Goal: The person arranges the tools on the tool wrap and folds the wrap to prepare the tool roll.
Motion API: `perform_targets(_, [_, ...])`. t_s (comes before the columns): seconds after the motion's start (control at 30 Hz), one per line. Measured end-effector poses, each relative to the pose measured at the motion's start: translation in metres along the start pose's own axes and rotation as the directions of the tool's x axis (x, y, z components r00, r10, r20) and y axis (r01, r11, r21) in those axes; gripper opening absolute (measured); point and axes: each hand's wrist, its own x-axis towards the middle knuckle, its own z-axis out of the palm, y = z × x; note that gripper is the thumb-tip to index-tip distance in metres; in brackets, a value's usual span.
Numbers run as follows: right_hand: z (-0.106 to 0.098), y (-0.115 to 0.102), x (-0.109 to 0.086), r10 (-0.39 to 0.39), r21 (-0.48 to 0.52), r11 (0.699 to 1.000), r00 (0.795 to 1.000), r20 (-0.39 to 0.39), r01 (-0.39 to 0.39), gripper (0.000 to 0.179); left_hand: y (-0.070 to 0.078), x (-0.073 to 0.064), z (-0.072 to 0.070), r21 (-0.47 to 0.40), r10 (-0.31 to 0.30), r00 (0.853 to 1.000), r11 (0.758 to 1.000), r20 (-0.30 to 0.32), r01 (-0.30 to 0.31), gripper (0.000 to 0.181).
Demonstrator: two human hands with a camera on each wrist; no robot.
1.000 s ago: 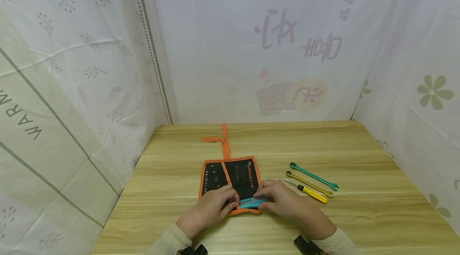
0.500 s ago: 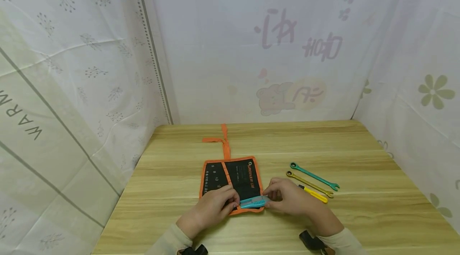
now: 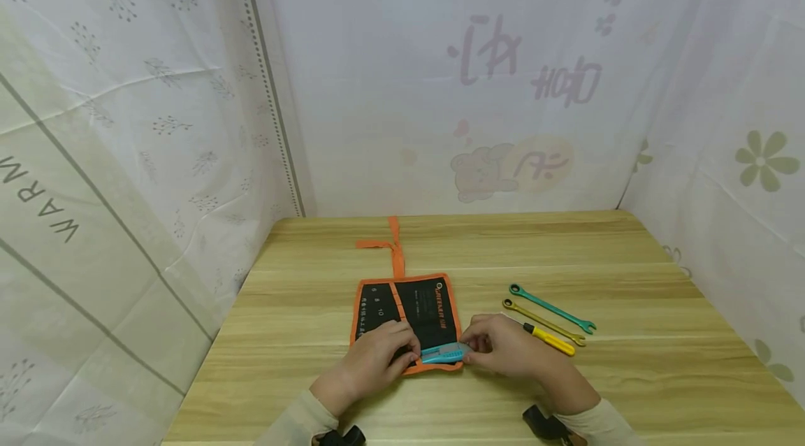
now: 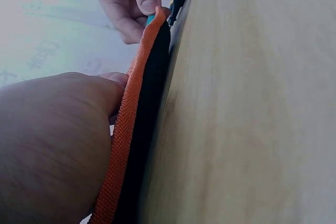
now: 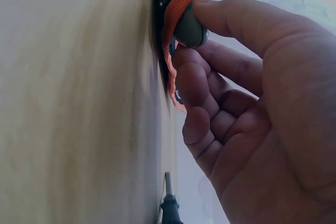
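A black tool pouch [image 3: 428,306] with orange trim lies spread on the table. Across its near right part lies a teal and grey utility knife [image 3: 443,354]. My right hand [image 3: 503,348] pinches the knife's right end between thumb and fingers; the right wrist view shows its rounded grey end [image 5: 190,27] beside the wavy orange edge. With curled fingers, my left hand [image 3: 380,355] grips the pouch along its orange pocket edge, right at the knife's left tip. That hand covers the pouch's lower left part. In the left wrist view, the orange trim [image 4: 131,103] runs alongside it.
Right of the pouch lie a teal ratchet wrench [image 3: 553,307], a yellow-gold ratchet wrench [image 3: 544,321] and a yellow-black screwdriver [image 3: 553,341], partly behind my right hand. An orange tie strap [image 3: 397,261] extends from the pouch's far edge. Patterned curtains [image 3: 402,82] surround the table.
My right hand has shifted slightly right along the knife to its end, exposing more of it and covering the screwdriver's shaft. My left hand has stayed in place on the pouch.
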Motion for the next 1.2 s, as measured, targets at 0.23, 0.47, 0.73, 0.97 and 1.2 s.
perform_targets(0.23, [0.001,-0.008,0.002,0.026,-0.054,0.998,1.0,0.005,-0.025,0.014,0.001,0.001,0.0,0.009,-0.004,1.0,1.0,-0.005,0.004,0.005])
perform_targets(0.47, [0.006,-0.016,0.006,-0.003,-0.004,1.0,1.0,0.003,0.003,0.011,0.002,0.001,0.0,0.017,-0.007,1.0,1.0,0.003,0.007,0.004])
perform_targets(0.73, [0.014,-0.017,0.011,-0.019,0.03,0.999,1.0,0.015,0.018,0.01,0.002,0.0,0.001,0.014,-0.007,1.0,1.0,0.013,0.007,0.005])
perform_targets(0.97, [0.016,-0.02,0.014,0.002,0.01,1.0,0.999,0.041,-0.002,0.011,0.002,0.0,0.001,0.006,-0.008,1.0,1.0,0.017,0.008,0.005])
perform_targets(1.2, [0.017,-0.021,0.016,0.006,0.013,1.0,0.998,0.06,-0.006,0.011,0.001,0.001,0.003,0.006,0.017,1.0,1.0,0.001,-0.017,0.005])
